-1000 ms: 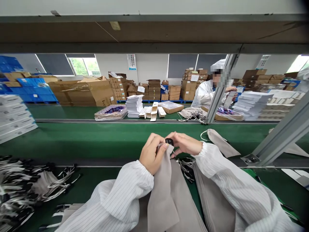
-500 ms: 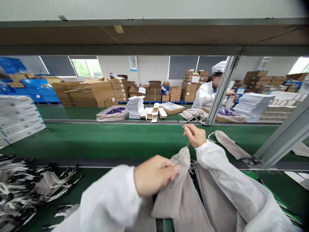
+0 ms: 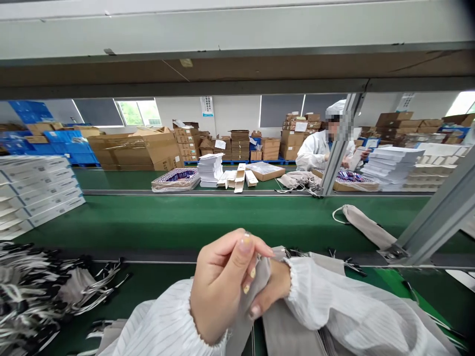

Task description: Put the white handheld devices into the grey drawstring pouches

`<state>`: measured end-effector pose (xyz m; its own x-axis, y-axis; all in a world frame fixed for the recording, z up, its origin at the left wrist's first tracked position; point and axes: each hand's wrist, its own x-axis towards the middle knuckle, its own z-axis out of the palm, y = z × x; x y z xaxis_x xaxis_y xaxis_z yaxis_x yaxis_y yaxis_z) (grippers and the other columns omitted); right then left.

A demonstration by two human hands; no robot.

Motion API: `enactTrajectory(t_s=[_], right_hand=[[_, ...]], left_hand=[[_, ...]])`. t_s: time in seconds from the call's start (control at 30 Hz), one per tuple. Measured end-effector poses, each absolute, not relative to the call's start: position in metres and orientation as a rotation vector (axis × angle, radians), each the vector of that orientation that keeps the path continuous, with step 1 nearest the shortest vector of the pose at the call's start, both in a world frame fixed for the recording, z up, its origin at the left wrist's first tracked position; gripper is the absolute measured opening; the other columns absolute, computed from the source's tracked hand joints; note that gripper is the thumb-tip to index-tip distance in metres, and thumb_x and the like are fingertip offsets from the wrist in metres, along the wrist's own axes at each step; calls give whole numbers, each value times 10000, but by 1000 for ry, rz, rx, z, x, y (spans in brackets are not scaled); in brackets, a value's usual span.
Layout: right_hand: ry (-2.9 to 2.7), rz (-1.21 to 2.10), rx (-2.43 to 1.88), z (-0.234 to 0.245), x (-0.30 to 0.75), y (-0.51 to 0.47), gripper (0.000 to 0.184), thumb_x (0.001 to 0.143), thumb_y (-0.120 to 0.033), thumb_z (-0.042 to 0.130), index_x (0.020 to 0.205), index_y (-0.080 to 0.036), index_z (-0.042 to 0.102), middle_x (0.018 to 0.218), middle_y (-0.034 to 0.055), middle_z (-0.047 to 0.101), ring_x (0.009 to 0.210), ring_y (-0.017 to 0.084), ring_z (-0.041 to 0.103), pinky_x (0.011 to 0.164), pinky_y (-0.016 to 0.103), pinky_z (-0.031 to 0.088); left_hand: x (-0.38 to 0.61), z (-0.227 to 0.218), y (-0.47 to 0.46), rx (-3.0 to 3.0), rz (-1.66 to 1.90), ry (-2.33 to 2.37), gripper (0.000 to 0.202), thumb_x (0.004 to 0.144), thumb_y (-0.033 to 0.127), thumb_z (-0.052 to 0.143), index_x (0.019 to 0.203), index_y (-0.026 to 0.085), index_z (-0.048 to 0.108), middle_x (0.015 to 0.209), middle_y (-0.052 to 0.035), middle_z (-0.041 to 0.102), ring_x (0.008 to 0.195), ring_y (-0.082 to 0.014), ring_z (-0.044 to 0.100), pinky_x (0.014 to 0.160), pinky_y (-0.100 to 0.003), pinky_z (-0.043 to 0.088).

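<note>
The left hand (image 3: 222,284) pinches the grey pouch (image 3: 256,296) top (long axis running toward the body), right hand (image 3: 269,291) gripping beneath.

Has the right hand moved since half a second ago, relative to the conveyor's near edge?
Yes. The right hand has dropped from above the belt edge to below it, toward the wearer, meeting the left hand on the grey pouch.

No text can be read. A white wall sign (image 3: 207,106) at upper centre and paper labels on the cardboard boxes (image 3: 300,126) are too small to make out.
</note>
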<state>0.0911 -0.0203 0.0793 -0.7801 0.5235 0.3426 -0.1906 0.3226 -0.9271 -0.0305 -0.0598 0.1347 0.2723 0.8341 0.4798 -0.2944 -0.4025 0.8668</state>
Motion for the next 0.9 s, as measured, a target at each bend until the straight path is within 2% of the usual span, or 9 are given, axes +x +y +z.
enactTrajectory(t_s=[0.1,0.2,0.3,0.4,0.47,0.57,0.73,0.83,0.9], right_hand=[[-1648,1259,-469,82,103,-10,356,597,-326,645,879,-176,486,806,23,528,729,155,522,673,281,434],[-1157,642,-826,84,147,28,432,672,-385,560,1017,-195,381,926,43,499,785,166,507,669,281,431],[-966,71,-1264,68,195,67,506,737,-403,446,1139,-167,250,1102,86,409,970,172,432,798,278,366],[-1223,226,-1903,34,222,88,500,691,-380,497,1110,-142,365,969,101,497,884,213,487,741,296,381],[-1340,322,-2041,14,226,93,404,598,-311,595,951,-134,512,884,109,522,837,249,501,721,318,378],[-1414,292,-2064,1,223,93,305,571,-229,605,854,-120,571,948,139,482,892,276,468,762,341,346],[-1467,150,-1946,20,208,93,292,701,-219,486,980,-142,524,1018,136,415,961,244,415,827,333,301],[-1491,122,-1793,37,184,92,249,741,-230,443,966,-150,515,973,107,441,924,209,434,836,318,303],[-1525,139,-1659,49,164,89,221,749,-233,442,943,-158,517,939,76,469,886,175,457,821,289,325]], left_hand=[[-31,136,-58,1668,1423,535,285,849,345,350,772,206,588,562,6,433,522,-106,414,499,-238,324],[-26,134,-53,1900,1348,622,326,875,298,271,811,210,578,662,-5,517,652,-129,475,628,-262,365],[-9,109,-46,2267,1090,757,280,861,261,300,827,204,571,756,-16,550,750,-151,490,702,-289,371],[11,61,-42,2650,926,816,269,836,267,336,1048,197,485,1034,-68,497,1011,-211,396,844,-366,317],[20,29,-41,2854,757,694,393,795,377,406,1147,202,398,1213,-81,360,1137,-235,259,915,-393,256],[21,3,-41,2935,625,716,457,777,430,406,1179,218,353,1284,-59,257,1188,-222,150,959,-410,183],[15,10,-42,2946,608,646,375,792,421,383,1085,194,440,1239,-57,328,1185,-225,150,962,-415,167],[19,17,-43,2932,575,709,341,771,466,401,894,171,521,1036,-70,486,1120,-254,267,948,-461,159],[22,20,-45,2914,566,770,318,766,455,413,835,163,520,947,-69,505,1063,-253,327,937,-468,172]])
